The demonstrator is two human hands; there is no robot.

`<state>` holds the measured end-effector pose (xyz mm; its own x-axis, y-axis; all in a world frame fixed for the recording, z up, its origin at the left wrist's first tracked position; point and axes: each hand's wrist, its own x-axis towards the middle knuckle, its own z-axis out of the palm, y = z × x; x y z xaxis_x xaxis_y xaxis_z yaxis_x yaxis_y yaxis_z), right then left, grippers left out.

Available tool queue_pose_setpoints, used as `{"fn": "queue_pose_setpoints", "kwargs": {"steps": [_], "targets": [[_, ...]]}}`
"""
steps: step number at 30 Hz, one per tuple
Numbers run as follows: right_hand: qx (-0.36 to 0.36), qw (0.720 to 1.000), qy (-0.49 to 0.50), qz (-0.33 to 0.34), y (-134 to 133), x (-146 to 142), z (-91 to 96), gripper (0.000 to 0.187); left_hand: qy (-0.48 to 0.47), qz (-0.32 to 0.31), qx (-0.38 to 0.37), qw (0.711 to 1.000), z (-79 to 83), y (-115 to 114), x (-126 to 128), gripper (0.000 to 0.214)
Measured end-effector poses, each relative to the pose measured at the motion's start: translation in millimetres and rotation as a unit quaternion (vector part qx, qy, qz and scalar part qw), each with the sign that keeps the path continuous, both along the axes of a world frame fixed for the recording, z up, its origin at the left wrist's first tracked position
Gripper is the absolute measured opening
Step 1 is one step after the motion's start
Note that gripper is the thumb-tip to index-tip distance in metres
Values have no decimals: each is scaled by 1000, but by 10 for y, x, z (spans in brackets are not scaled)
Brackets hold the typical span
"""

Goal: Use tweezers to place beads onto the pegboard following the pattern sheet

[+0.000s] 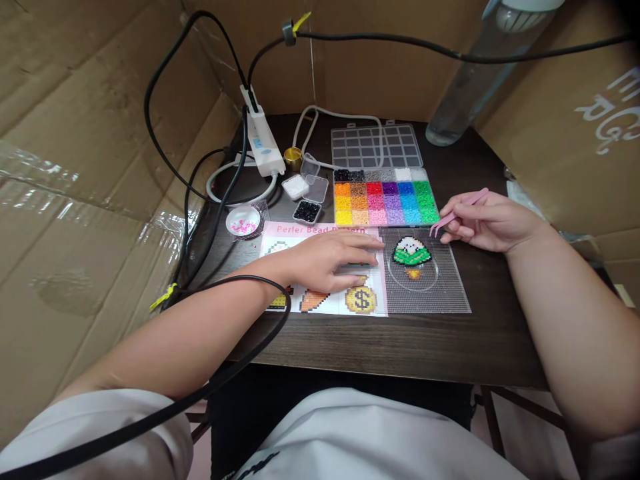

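Observation:
My left hand [334, 260] lies flat with fingers spread on the Perler bead pattern sheet [325, 303], covering its middle. In my right hand [493, 220] a pair of pink tweezers [467, 205] is pinched, tips pointing down and left above the pegboard's right side. On the clear pegboard [453, 290] sits a bead figure [411, 252] in white, green and black. Just below it is a small orange and yellow bead piece [413, 274], within a round clear outline. Behind the pegboard, the bead box [385, 200] holds many colours in compartments, its clear lid [377, 147] folded back.
A white dish [243, 221] of pink beads stands left, near small boxes of white beads [295, 187] and black beads [307, 212]. A power strip [263, 140], black cables [195, 180] and a clear bottle [480, 80] stand behind. One cable crosses my left forearm. Cardboard walls surround the table.

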<state>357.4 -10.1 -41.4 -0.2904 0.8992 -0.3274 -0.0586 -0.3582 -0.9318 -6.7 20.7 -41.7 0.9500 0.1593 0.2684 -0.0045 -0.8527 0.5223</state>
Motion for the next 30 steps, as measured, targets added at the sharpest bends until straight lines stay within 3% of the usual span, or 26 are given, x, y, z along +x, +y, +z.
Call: {"fn": "queue_pose_setpoints", "kwargs": {"steps": [5,30], "targets": [[-3,1000,11,-1,-7,-19,22,30,-3,-2,3,1000,-9,4,1,33],[1,1000,-12,1,-9,-20,17,30,-9,-1,-5,1000,-30,1,4,33]]}}
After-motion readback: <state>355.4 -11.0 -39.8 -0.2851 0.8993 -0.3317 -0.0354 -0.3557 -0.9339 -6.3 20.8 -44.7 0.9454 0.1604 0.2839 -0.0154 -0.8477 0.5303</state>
